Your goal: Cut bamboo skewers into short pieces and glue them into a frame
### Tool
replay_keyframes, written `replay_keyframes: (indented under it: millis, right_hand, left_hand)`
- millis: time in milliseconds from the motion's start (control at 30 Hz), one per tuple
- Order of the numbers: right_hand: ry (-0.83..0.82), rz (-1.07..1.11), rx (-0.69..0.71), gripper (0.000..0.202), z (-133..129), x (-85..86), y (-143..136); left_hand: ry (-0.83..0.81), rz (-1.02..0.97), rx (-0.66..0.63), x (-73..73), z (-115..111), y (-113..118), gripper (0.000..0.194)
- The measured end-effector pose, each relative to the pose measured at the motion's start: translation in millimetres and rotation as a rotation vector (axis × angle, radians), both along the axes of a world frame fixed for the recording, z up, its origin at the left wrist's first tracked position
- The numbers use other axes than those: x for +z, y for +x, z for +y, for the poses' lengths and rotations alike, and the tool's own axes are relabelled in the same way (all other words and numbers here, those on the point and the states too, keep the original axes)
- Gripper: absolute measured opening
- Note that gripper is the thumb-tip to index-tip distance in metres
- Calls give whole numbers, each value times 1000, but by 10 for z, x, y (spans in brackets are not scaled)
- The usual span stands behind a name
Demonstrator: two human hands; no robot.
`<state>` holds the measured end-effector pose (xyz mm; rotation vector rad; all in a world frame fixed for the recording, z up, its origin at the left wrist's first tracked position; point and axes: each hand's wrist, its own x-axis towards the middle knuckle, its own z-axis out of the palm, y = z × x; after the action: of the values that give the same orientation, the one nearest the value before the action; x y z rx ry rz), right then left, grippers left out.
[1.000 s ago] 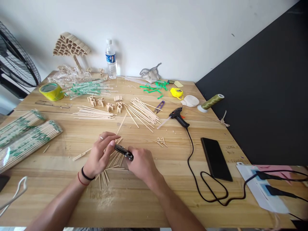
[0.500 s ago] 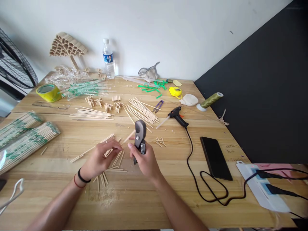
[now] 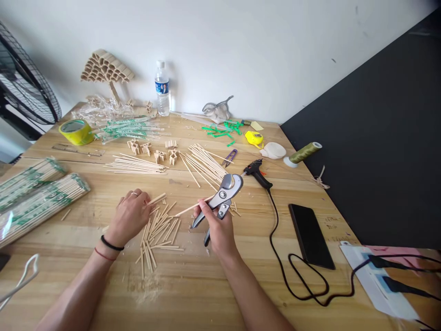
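My right hand [image 3: 220,227] is wrapped round a pipe cutter [image 3: 223,194] with grey handles, its hooked jaw pointing up and its handles apart. A thin wooden stick [image 3: 193,207] juts out leftward from the same hand's fingers. Over on the left, my left hand [image 3: 132,214] has its fingers curled down round wooden sticks [image 3: 157,198], whose ends show past the fingertips; most of their length is hidden under the hand. Between the hands lies a loose pile of short cut sticks [image 3: 161,230] on the wooden table [image 3: 193,289].
Farther back are long sticks [image 3: 206,163], small stick assemblies [image 3: 160,156], purple snips [image 3: 229,157] and a glue gun [image 3: 257,172]. Its cord curls past a phone [image 3: 312,235] toward a power strip [image 3: 379,280]. Bagged sticks [image 3: 44,202] lie left, near yellow tape [image 3: 76,132]. A bottle [image 3: 161,89] stands behind.
My left hand has moved left and down onto the sticks, uncovering the short-stick pile. My right hand has shifted slightly right, and the cutter has turned broadside, tilting right.
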<state>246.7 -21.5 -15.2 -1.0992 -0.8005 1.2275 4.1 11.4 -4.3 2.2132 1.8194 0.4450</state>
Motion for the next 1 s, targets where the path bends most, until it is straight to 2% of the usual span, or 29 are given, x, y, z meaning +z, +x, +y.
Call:
replay_keyframes:
  millis: [100,233,367,467,667,867,1000]
  right_hand:
    - [9,8,-21,25,8,-4,10]
    - [25,17,5,27,9,17,37]
    - [24,-19,40,27,7,40,68]
    - [45,-100,47,25,4,56,85]
    - [61,-182,87,22,-16,64,100]
    - [66,-247,128,24,-51,72,98]
    - [98,-361,158,25,-74,112,88]
  left_hand:
    - [-16,-149,-24,80,-37,64,16]
    - [-228,-504,-127,192,-143,238,24]
    - [-378,-684,-242,208,-241,373,23]
    - [-450,-729,-284,213,-285,415,22]
    - [-505,-771,-279,222,-318,414,25]
    - [-468,-754,-241,217,-350,473,28]
    - [-366,-716,-210,270,-353,483,33]
